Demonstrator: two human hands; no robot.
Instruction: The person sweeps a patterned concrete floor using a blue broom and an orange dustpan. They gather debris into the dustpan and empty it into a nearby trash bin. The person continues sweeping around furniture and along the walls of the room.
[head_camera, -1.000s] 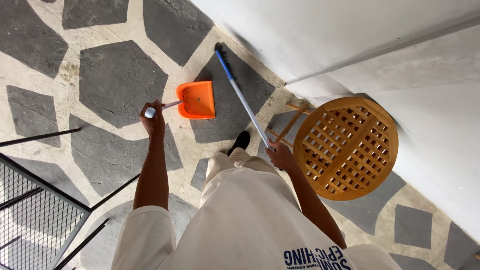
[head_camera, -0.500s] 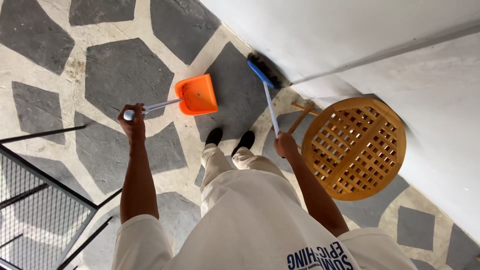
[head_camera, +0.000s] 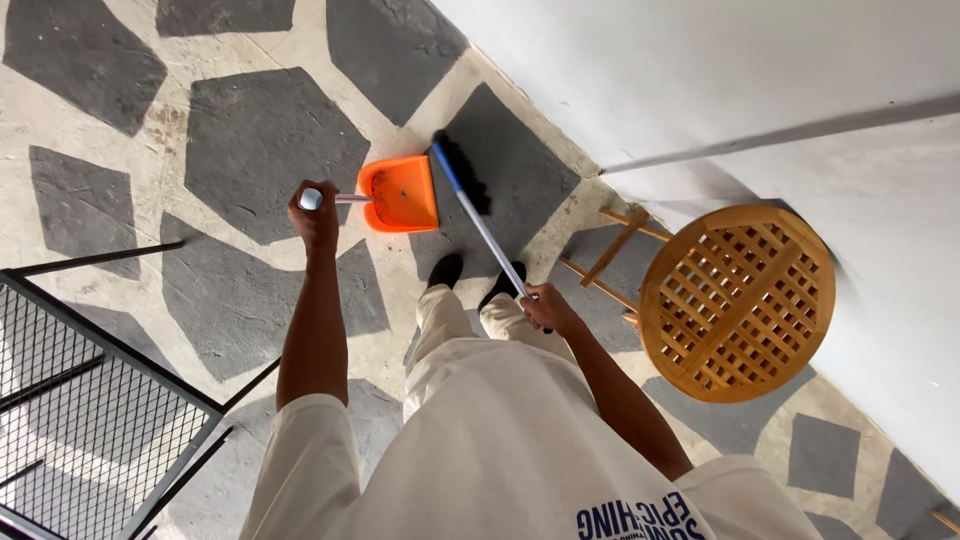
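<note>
My left hand grips the pale handle of an orange dustpan that rests on the stone floor ahead of my feet. My right hand holds the blue-and-silver shaft of a broom. Its black bristles sit on the floor right against the dustpan's open right edge. A few dark specks lie inside the pan. My black shoes stand just behind the pan.
A round wooden slatted stool stands to my right against the white wall. A black metal mesh frame stands at the lower left. The floor is pale mortar with dark grey stone slabs.
The broom head has swung from beside the wall back to the dustpan's edge. The dustpan and my left hand have stayed about where they were as the view shifted.
</note>
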